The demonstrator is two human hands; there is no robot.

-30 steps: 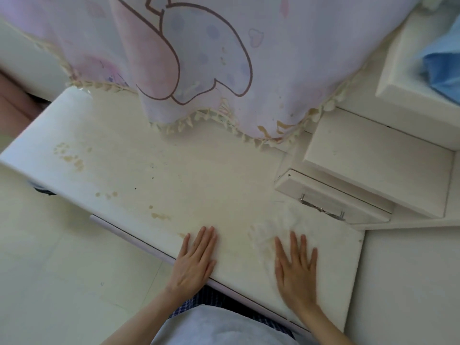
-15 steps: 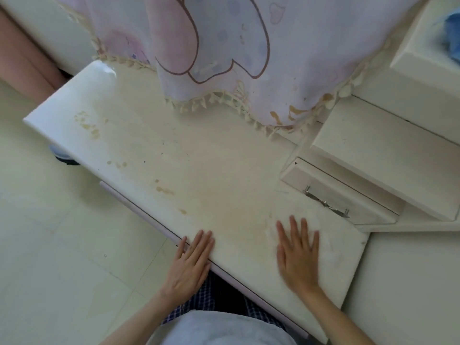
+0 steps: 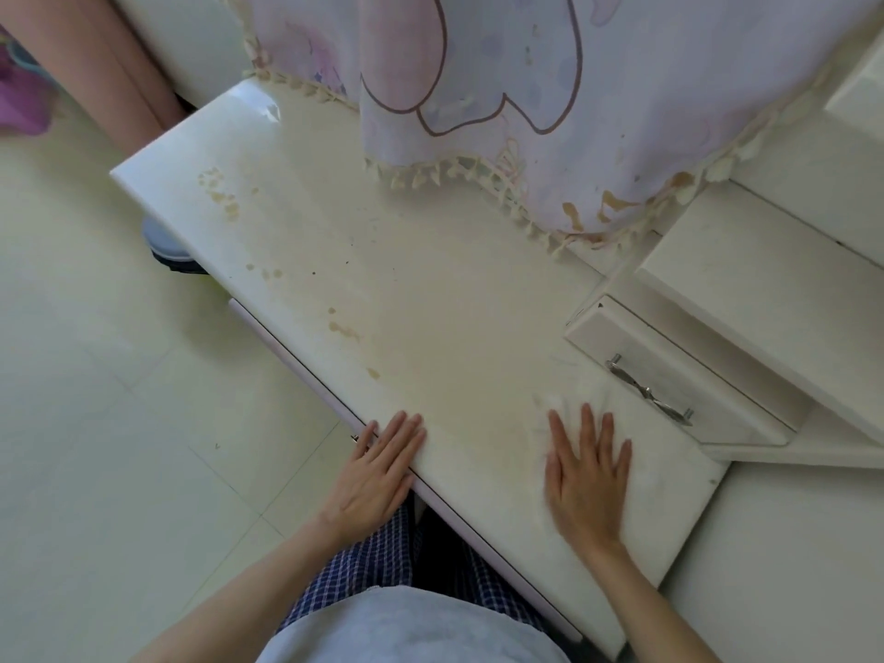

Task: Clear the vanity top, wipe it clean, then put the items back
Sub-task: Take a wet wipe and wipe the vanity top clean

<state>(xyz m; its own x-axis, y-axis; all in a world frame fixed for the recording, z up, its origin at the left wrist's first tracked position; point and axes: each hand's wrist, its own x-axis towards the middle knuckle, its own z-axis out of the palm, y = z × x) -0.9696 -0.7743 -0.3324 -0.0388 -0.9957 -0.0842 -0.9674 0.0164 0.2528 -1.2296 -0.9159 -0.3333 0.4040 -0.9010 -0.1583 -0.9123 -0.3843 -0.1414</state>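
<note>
Both hands flat, fingers straight: my right hand [image 3: 586,476] presses a thin white wipe [image 3: 569,406] on the desk [image 3: 430,289], left hand [image 3: 378,471] rests on its near edge. Wiping step, I judge; next, stains [image 3: 220,193] far left of left hand.

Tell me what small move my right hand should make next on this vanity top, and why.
Probably slide the right hand, flat on the white wipe, leftward along the vanity top. The brownish stains near the front edge lie beyond the left hand, away from the wipe, so that part looks unwiped.
</note>
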